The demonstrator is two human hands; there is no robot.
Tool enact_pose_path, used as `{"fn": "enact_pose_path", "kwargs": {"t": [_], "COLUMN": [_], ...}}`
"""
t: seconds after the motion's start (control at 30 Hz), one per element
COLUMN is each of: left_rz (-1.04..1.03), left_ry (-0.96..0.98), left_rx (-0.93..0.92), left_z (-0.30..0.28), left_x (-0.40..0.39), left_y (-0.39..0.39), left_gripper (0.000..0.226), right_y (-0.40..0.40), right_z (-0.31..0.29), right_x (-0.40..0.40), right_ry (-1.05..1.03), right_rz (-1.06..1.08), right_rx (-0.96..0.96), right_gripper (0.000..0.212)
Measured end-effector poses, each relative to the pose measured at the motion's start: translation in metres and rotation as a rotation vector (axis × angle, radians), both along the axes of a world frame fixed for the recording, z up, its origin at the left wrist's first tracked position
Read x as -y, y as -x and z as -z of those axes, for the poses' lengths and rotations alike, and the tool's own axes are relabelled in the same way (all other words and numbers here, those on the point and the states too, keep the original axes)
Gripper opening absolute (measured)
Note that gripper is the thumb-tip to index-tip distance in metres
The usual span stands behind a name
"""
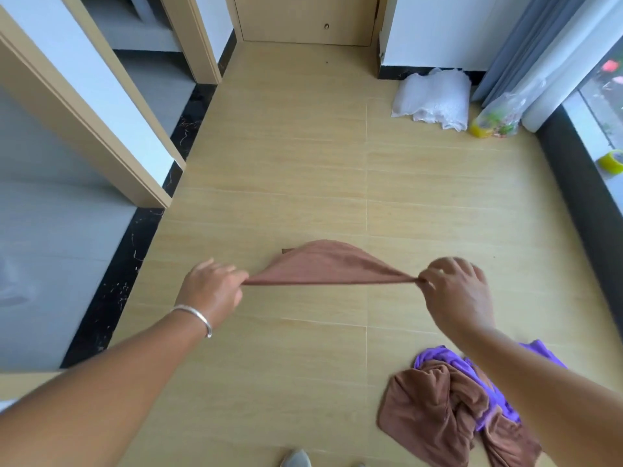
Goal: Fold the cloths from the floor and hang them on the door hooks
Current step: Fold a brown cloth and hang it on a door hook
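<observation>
A brown cloth point(328, 264) is held stretched in mid-air above the floor point(286, 170), approx. level w/ the wrists. One end is pinched by the left hand point(210, 286), the other by the right hand point(453, 291); on both, thumb and fingertips are closed tight on a bunched corner, the remaining fingers curled loosely. The near edge is pulled taut, while the far side billows up and away, so the fold is judged not yet made. Whether the cloth is already doubled cannot be told from this angle; a second layer is prob. hinted at by the small dark corner at its far left. Two more cloths are left on the floor at lower right: a crumpled brown cloth point(435, 409) w/ a purple cloth point(472, 369) tangled under and through it. Risks from here: grip is limited to small bunches of fabric, so a corner could be let slip if the cloth is snapped or shaken hard, and it would be dropped back to the floor. If the edges are brought together while the far side is ballooned, a skewed, lumpy fold could result. The pile lies near the feet and could be stepped on or dragged. The door point(303, 18) is seen well ahead; no hooks are visible, so hanging height can't be judged.
</observation>
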State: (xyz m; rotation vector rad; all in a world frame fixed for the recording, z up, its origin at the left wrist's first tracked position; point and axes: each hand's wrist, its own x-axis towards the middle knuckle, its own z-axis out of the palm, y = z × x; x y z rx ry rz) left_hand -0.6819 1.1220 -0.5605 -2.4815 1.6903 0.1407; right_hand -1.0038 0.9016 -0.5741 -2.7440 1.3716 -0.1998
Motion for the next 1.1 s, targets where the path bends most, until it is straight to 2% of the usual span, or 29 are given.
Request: {"fn": "enact_pose_path", "kwargs": {"t": [0.1, 0.27, 0.43, 0.6, 0.77, 0.87, 1.0, 1.1], "left_rz": [-0.009, -0.008, -0.086, -0.062, -0.072, -0.163, -0.286, -0.367], "left_ry": [0.041, -0.002, -0.148, -0.300, -0.423, -0.400, -0.338, -0.256], "left_rx": [-0.042, -0.117, -0.252, -0.342, -0.372, -0.427, -0.533, -0.534], "left_z": [0.034, 0.099, 0.175, 0.230, 0.266, 0.290, 0.331, 0.359], "left_x": [-0.039, -0.088, -0.131, -0.162, -0.166, -0.155, -0.121, -0.086], "left_y": [0.026, 0.065, 0.095, 0.120, 0.128, 0.119, 0.096, 0.075], "left_gripper": [0.025, 0.034, 0.027, 0.027, 0.021, 0.017, 0.016, 0.017], "right_y": [0.028, 0.067, 0.102, 0.131, 0.140, 0.133, 0.110, 0.088], "right_z": [0.042, 0.110, 0.165, 0.207, 0.246, 0.276, 0.325, 0.359], "right_x": [-0.044, -0.107, -0.154, -0.185, -0.191, -0.181, -0.151, -0.120], "right_ry": [-0.094, -0.224, -0.314, -0.433, -0.485, -0.447, -0.430, -0.391], "right_rz": [0.026, 0.053, 0.002, 0.010, 0.018, 0.044, 0.162, 0.253], "right_rx": [-0.030, -0.122, -0.192, -0.334, -0.389, -0.364, -0.292, -0.173], "right_gripper": [0.007, 0.013, 0.014, 0.019, 0.015, 0.009, 0.020, 0.022]}}
